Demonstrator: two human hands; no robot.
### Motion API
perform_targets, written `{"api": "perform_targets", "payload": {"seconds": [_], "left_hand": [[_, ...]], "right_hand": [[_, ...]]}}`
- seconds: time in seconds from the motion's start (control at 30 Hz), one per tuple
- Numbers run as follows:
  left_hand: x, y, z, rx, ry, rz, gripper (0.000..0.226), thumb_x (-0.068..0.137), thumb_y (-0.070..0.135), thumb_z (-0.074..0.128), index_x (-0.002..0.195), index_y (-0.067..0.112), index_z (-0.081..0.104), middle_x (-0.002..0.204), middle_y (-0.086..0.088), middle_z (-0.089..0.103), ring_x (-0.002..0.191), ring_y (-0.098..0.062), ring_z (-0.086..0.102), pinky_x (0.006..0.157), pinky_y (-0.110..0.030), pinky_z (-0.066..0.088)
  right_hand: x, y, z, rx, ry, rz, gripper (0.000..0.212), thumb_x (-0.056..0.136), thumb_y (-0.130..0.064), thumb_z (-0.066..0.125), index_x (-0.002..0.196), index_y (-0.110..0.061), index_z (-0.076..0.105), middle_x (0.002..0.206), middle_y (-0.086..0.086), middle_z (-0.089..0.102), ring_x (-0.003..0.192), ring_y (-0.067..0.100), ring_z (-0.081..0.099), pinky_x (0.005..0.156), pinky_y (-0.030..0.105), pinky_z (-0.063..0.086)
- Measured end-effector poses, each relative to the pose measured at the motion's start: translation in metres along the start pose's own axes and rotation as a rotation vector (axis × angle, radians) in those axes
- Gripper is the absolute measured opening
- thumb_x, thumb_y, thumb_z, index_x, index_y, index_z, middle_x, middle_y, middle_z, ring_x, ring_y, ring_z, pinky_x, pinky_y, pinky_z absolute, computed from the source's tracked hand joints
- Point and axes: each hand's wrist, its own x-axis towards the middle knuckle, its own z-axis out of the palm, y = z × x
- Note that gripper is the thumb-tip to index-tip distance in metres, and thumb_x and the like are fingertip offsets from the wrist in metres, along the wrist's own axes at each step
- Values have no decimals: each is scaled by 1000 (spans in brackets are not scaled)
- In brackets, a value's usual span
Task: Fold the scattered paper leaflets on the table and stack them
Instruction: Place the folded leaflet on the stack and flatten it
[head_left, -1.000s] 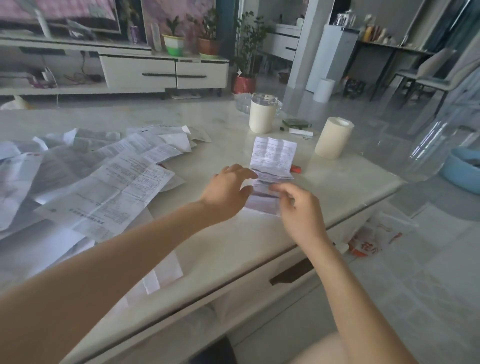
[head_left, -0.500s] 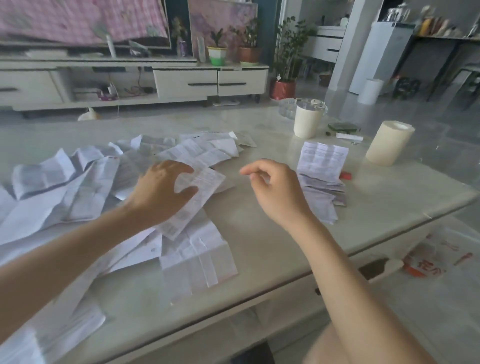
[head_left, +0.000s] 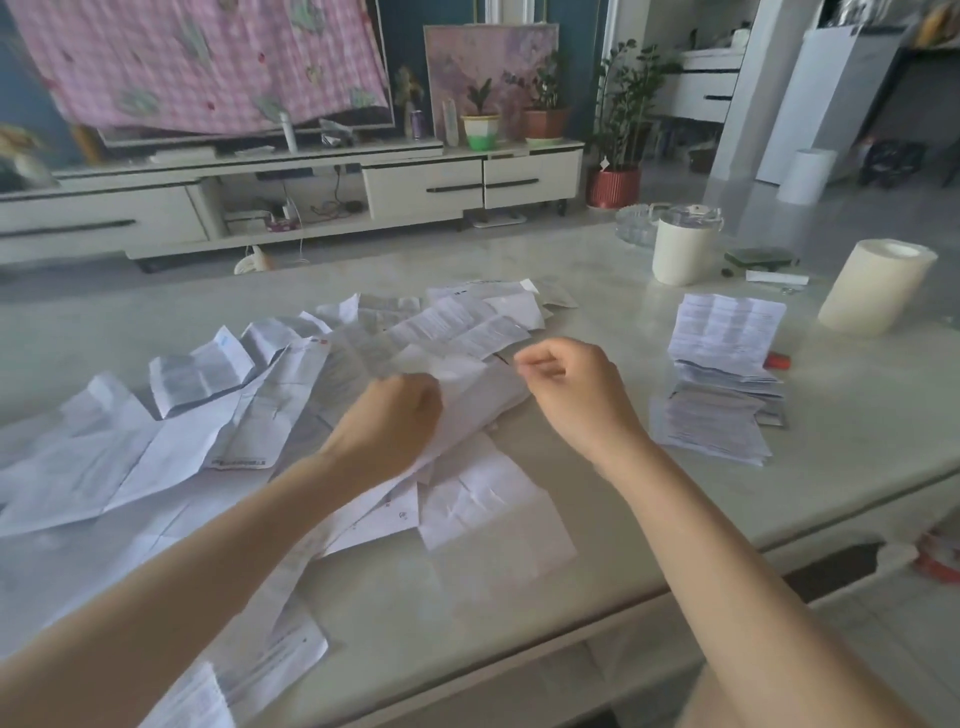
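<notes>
Leaflets (head_left: 176, 447) lie scattered across the left of the table (head_left: 857, 441); the left hand (head_left: 395, 421) grips one sheet (head_left: 483, 387), the right hand (head_left: 571, 395) curls at its corner, hold unclear; the folded stack (head_left: 722, 379) sits well right

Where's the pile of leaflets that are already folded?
In the head view, the folded stack lies at the right of the table, between the right hand and the cream roll.

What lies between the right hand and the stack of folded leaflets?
Only bare tabletop; the head view shows nothing between the right hand and the stack of folded leaflets.
</notes>
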Motion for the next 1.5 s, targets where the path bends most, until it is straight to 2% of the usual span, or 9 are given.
{"api": "perform_targets", "payload": {"seconds": [0.13,0.27,0.57,0.77,0.93,1.03,1.17,1.33,1.5], "left_hand": [[-9,7,-36,-560,252,-128,33,96,12,44,63,16,50,61,0,50,59,-15,47,48,-11,32],[-36,12,-54,-1176,64,-249,32,95,13,45,73,19,66,61,5,67,55,-5,63,61,-22,49],[-69,-35,-57,-1089,-95,-233,19,79,24,56,76,18,75,87,-11,74,76,-23,71,61,-29,58],[-84,-49,-64,-1173,-46,-333,31,94,1,41,92,13,69,84,-9,74,70,-22,71,58,-29,58],[-90,-53,-76,-1516,-303,-494,61,80,53,39,84,5,76,85,-18,73,67,-28,71,48,-33,57],[-93,-56,-76,-1302,-335,-387,40,81,37,48,87,12,77,91,-8,74,77,-20,72,55,-27,57],[-90,-66,-73,-944,-190,-301,15,82,12,63,95,14,72,90,-4,75,80,-18,72,62,-22,56],[-79,-55,-72,-741,-322,-203,11,81,22,71,92,22,73,89,-3,75,83,-21,72,79,-36,57],[-72,-48,-66,-1143,-86,-323,33,66,33,74,92,14,66,88,-7,73,79,-19,71,69,-27,58]], "right_hand": [[-5,-11,3,379,73,133,36,84,-25,69,115,-22,51,110,-5,58,92,4,57,67,7,41],[-12,-23,6,792,-377,363,62,71,-40,75,124,-13,56,116,7,66,100,14,64,91,24,49],[-27,-33,29,472,-563,164,24,86,-8,62,110,-6,64,107,14,70,99,31,67,91,49,51],[-29,-37,46,575,-598,224,24,92,-2,47,97,-10,69,103,16,70,87,26,65,75,36,52],[-34,-40,52,490,-490,-5,38,87,12,47,78,-14,73,82,-2,73,77,10,68,66,21,55],[-36,-43,59,358,-450,-147,43,89,13,44,86,-19,74,90,-4,74,86,12,69,76,24,56],[-26,-50,42,403,-607,-27,46,90,5,30,100,-16,70,95,11,73,83,22,66,71,30,54],[-24,-53,41,217,-824,-3,31,74,-32,67,97,-11,68,89,5,73,76,11,66,69,16,51],[-19,-45,49,334,-425,-3,19,76,-23,70,88,-8,68,88,10,72,80,20,68,77,31,53]]}}
